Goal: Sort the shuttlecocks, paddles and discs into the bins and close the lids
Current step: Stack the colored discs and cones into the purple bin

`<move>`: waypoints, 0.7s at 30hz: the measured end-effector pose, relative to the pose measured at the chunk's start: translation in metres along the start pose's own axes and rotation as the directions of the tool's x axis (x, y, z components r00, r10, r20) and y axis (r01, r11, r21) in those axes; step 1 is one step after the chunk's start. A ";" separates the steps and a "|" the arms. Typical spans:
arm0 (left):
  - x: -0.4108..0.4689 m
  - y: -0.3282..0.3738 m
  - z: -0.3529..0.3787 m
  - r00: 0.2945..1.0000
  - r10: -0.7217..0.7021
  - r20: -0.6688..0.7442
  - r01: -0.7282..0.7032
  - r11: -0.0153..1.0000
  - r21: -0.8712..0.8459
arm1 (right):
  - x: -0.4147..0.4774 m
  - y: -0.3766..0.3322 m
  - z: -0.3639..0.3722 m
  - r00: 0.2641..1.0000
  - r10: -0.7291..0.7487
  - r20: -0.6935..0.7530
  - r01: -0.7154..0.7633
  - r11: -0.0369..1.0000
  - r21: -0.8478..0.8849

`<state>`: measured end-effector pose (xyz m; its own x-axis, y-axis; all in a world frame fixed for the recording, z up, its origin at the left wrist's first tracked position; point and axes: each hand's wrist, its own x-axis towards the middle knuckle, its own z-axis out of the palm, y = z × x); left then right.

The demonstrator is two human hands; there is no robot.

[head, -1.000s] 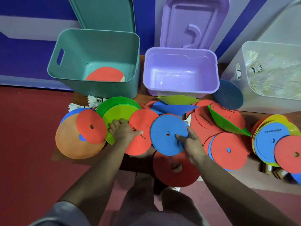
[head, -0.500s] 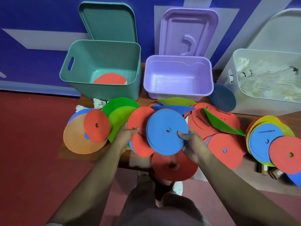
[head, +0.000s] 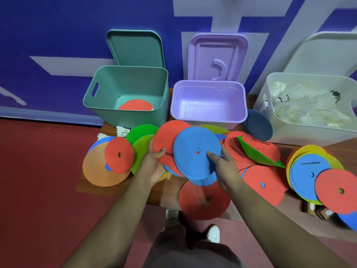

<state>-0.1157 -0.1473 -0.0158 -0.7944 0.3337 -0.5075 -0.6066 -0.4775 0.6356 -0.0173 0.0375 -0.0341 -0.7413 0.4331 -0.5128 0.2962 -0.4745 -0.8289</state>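
Red disc (head: 168, 138) — black lettering (head: 169, 155) under blue disc (head: 193, 151)

Teal plastic bin (head: 108, 105): smooth moulded plastic with a soft satin sheen; its lid looks the same.
Lilac plastic bin (head: 208, 120): smooth plastic, glossier, with light shining off its floor.
White plastic bin (head: 301, 132): milky, half see-through plastic, smooth.
Blue round disc (head: 193, 157): flat, matt, rubbery-looking sheet with no shine.
Red round disc (head: 168, 136): the same matt finish, with dark printed lettering.
Orange round disc (head: 96, 171): matt, faintly grainy.
White shuttlecocks (head: 121, 130): feathery skirts, dull.
Worktop (head: 106, 126): brown wood, low sheen.
Red floor (head: 38, 171): matt, even.
Blue-and-white wall (head: 58, 35): smooth, flat finish.
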 end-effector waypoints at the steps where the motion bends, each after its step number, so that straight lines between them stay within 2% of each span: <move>1: -0.001 -0.002 0.004 1.000 -0.007 0.011 0.007 1.000 -0.004 | -0.001 -0.003 0.000 0.999 0.053 0.011 -0.053 0.993 0.102; 3: -0.002 -0.005 0.012 0.999 -0.030 0.042 0.029 1.000 0.008 | -0.004 -0.010 -0.002 0.994 0.103 0.041 -0.110 0.967 0.228; 5: -0.001 -0.004 0.018 0.996 -0.075 0.045 0.073 0.997 0.027 | -0.005 -0.019 -0.006 0.993 0.077 0.085 -0.097 0.961 0.261; 9: 0.000 0.001 0.036 0.976 -0.215 0.043 0.202 0.957 0.207 | -0.008 -0.044 -0.013 0.976 0.065 0.210 -0.136 0.929 0.343; 11: 0.002 0.002 0.047 0.988 -0.152 0.039 0.135 0.947 0.292 | -0.010 -0.060 -0.010 0.965 0.027 0.260 -0.122 0.927 0.356; 14: 0.011 0.008 0.062 0.996 0.071 0.053 -0.085 0.928 0.363 | -0.009 -0.079 -0.002 0.984 -0.035 0.177 -0.018 0.956 0.292; 15: 0.014 0.010 0.066 0.992 0.101 0.073 -0.122 0.915 0.385 | -0.007 -0.082 -0.001 0.988 -0.031 0.151 -0.015 0.955 0.295; 18: 0.022 0.012 0.077 0.987 0.039 0.157 -0.110 0.877 0.467 | 0.001 -0.084 -0.003 0.983 0.077 0.164 -0.131 0.926 0.353; 21: 0.036 0.018 0.078 0.989 -0.045 0.144 -0.061 0.751 0.658 | 0.014 -0.085 -0.008 0.968 0.184 0.170 -0.234 0.904 0.359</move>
<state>-0.1574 -0.0804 0.0226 -0.7622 0.4686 -0.4466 -0.4264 0.1557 0.8910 -0.0482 0.0899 0.0271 -0.7657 0.2020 -0.6107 0.2252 -0.8051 -0.5487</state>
